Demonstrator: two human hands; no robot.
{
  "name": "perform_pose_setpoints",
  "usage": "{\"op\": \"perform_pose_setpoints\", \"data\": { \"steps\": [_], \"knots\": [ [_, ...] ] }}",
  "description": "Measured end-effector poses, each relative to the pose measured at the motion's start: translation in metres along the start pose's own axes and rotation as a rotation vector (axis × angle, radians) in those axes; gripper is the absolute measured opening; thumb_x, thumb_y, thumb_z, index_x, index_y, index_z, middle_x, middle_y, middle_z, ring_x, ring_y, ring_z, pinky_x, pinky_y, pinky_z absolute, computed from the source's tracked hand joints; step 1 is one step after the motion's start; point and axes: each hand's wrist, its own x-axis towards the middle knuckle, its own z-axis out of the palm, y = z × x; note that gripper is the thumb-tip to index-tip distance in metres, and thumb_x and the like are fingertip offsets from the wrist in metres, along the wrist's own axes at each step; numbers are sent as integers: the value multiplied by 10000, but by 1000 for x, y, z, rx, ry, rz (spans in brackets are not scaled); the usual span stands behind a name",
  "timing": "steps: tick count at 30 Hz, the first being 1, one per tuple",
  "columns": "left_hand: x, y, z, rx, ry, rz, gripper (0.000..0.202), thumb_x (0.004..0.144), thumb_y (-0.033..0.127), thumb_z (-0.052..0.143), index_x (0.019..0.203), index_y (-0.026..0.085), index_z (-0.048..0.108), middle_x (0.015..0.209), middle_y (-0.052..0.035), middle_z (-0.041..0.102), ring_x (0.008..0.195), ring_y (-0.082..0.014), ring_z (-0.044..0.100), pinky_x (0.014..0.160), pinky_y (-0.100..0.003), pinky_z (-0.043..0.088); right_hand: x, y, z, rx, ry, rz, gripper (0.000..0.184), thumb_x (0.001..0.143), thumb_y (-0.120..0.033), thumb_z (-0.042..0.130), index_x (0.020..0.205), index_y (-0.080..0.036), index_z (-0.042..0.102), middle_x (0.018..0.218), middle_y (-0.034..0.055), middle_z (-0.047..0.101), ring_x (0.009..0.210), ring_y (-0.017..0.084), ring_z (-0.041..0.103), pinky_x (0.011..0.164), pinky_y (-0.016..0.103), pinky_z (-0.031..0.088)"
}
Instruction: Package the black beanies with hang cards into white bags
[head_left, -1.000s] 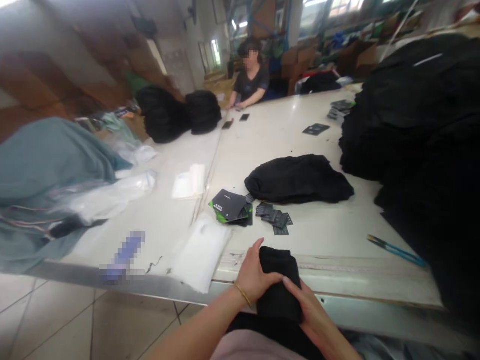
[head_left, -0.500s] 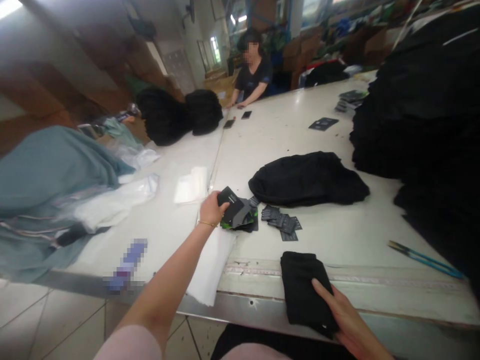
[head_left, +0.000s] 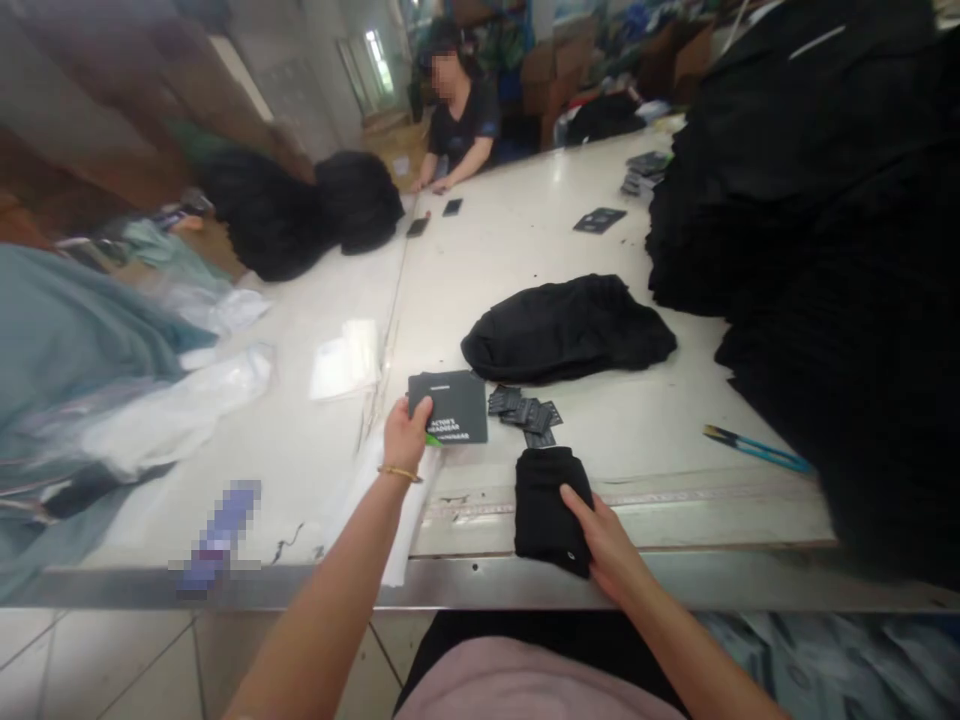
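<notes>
My left hand [head_left: 405,437] pinches the near left corner of a dark printed card [head_left: 450,405] and holds it flat just above the white table [head_left: 637,440]. My right hand [head_left: 604,545] lies with fingers together on a small folded black garment [head_left: 550,505] near the table's front edge, gripping its near right corner. Several small dark tags [head_left: 525,410] lie between the card and a crumpled black garment [head_left: 566,328].
A tall pile of black garments [head_left: 817,230] fills the right side. A blue pen [head_left: 757,449] lies by it. White plastic bags [head_left: 180,405] and teal cloth [head_left: 67,340] cover the left. Another person [head_left: 457,110] sits at the far end, beside two black bundles [head_left: 307,210].
My left hand left the folded garment, reached to the card stack and lifted one card off it. My right hand set the folded garment on the table and stays on it.
</notes>
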Motion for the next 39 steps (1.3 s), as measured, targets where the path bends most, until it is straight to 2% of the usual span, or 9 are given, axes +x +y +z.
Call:
{"op": "perform_pose_setpoints", "data": {
  "steps": [6, 9, 12, 18, 21, 25, 29, 34, 39],
  "knots": [
    [42, 10, -33, 562, 138, 187, 249, 760, 339, 555, 924, 152, 558, 1018, -126, 599, 1038, -286, 515, 894, -413, 375, 3, 4, -11, 51, -16, 54, 370, 680, -367, 681, 1001, -201, 607, 928, 60, 711, 878, 237, 654, 800, 372, 522],
    [-3, 16, -20, 378, 102, 199, 281, 808, 406, 480, 961, 174, 527, 922, -75, 613, 924, -236, 557, 830, -363, 413, 4, 6, -9, 18, -11, 8, 367, 681, -386, 678, 994, -205, 611, 948, 55, 707, 900, 236, 645, 814, 361, 514],
    [-69, 13, 10, 17, -162, 98, 268, 821, 413, 462, 960, 191, 518, 899, -39, 611, 845, -186, 564, 773, -300, 429, 4, 6, -1, -19, -10, -60, 377, 678, -399, 678, 1002, -215, 616, 989, 39, 697, 955, 231, 623, 835, 342, 500],
    [-140, -14, 67, 75, -322, -65, 220, 783, 431, 519, 807, 213, 516, 703, -15, 571, 680, -188, 544, 690, -310, 413, -5, -1, 0, 122, -184, 44, 483, 762, -539, 511, 1045, -162, 616, 969, 73, 698, 908, 233, 638, 826, 364, 496],
    [-116, -13, 79, 85, -410, -2, 267, 767, 442, 537, 908, 215, 538, 765, -38, 606, 710, -207, 571, 727, -335, 430, -7, -5, -17, 46, -77, -72, 463, 667, -378, 684, 1073, -180, 586, 966, 45, 700, 856, 222, 649, 791, 337, 505],
    [-49, -3, 97, 50, -230, 189, 392, 774, 257, 521, 1160, 195, 489, 1193, -107, 535, 1101, -238, 489, 963, -371, 339, -1, -11, -40, -2, 99, -116, 458, 580, -319, 743, 991, -167, 608, 873, 38, 716, 796, 235, 653, 728, 328, 516],
    [-3, -4, 109, 272, -252, 156, 481, 760, 105, 464, 1226, 226, 478, 1051, -101, 622, 1048, -240, 543, 955, -370, 345, 2, -13, -49, -19, 69, -119, 451, 595, -328, 739, 997, -170, 608, 900, 40, 711, 785, 220, 653, 728, 322, 517],
    [1, -8, 97, 633, -253, 241, 390, 843, 253, 450, 1233, 266, 468, 893, -93, 664, 879, -251, 617, 819, -361, 421, 3, -11, -49, -5, 45, -102, 453, 607, -332, 732, 1013, -181, 600, 878, 36, 713, 768, 211, 656, 734, 327, 522],
    [-14, -12, 85, 495, -404, 290, 171, 765, 250, 585, 921, 268, 653, 919, -44, 685, 903, -230, 615, 855, -336, 420, 3, -12, -47, -3, 56, -116, 437, 603, -331, 733, 989, -181, 595, 833, 23, 712, 737, 200, 653, 738, 327, 522]
  ]
}}
